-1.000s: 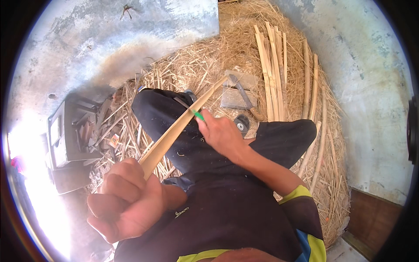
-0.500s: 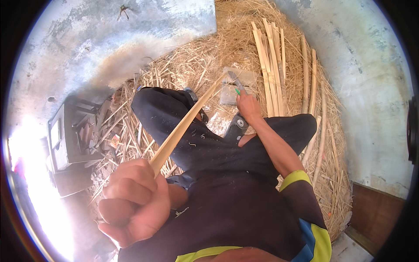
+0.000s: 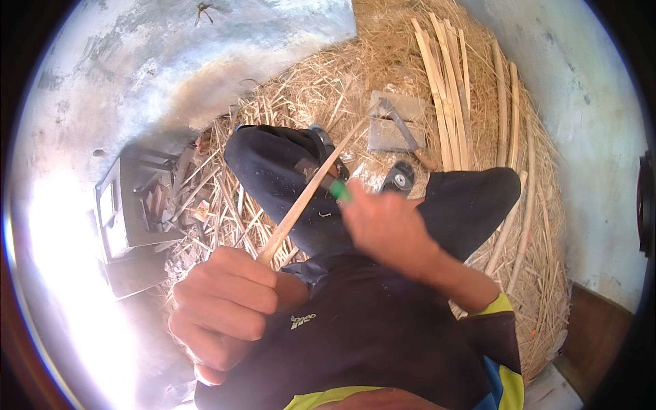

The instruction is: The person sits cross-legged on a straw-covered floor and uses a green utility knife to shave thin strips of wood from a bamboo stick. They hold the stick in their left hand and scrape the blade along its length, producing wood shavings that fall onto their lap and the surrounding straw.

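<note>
A long, pale strip of split bamboo or wood (image 3: 301, 203) slants up and away from my left hand (image 3: 222, 307), which is closed in a fist around its near end. My right hand (image 3: 389, 222), slightly blurred, grips a knife with a green part (image 3: 339, 191) at its handle. The dark blade reaches to the strip about midway along it; whether it touches cannot be told. Beyond the strip's far end, a larger knife (image 3: 403, 128) with a wooden handle lies across a flat grey slab (image 3: 383, 140).
Several pale split strips (image 3: 447, 96) lie on the straw and shavings (image 3: 307, 96) at far right, beside round poles (image 3: 502, 102). My crossed legs (image 3: 270, 171) frame the work. A grey box-like frame (image 3: 133, 205) stands left. Walls (image 3: 588, 137) rise on both sides.
My right hand has come from beside the slab back toward my body, bringing the green-handled knife along the strip. The larger knife's handle is now uncovered. My left hand keeps its grip.
</note>
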A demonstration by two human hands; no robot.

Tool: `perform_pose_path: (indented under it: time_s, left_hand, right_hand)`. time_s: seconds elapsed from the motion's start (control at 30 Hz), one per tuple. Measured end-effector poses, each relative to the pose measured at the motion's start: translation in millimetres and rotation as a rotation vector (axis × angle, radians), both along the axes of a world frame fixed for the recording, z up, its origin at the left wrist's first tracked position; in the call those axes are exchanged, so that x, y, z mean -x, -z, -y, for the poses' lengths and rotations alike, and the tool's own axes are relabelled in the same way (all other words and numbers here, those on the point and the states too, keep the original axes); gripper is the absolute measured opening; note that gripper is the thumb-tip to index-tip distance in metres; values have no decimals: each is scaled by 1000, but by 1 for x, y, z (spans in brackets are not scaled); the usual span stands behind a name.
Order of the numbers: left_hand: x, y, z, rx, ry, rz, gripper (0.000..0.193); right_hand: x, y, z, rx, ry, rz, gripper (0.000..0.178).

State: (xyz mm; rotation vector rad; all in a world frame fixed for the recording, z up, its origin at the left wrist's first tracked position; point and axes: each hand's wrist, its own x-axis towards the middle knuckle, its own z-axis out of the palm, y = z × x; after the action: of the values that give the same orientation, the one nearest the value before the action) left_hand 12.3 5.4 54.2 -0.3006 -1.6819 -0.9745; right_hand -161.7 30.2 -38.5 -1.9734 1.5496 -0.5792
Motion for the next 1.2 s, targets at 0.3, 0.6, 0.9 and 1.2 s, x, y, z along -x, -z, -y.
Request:
perform_pose_path:
  time_s: [0.3, 0.6, 0.9, 1.2]
  left_hand:
    - [9, 0, 0, 41, 236, 87, 42]
    - [0, 4, -2, 42, 169, 47, 42]
    - [0, 3, -7, -3, 200, 44, 43]
    - [4, 12, -4, 11, 165, -71, 46]
  right_hand:
    - [5, 29, -9, 75, 91, 21, 19]
    - [2, 53, -3, 83, 121, 175, 21]
    - [14, 85, 16, 7, 224, -24, 20]
    - [15, 90, 24, 57, 170, -37, 25]
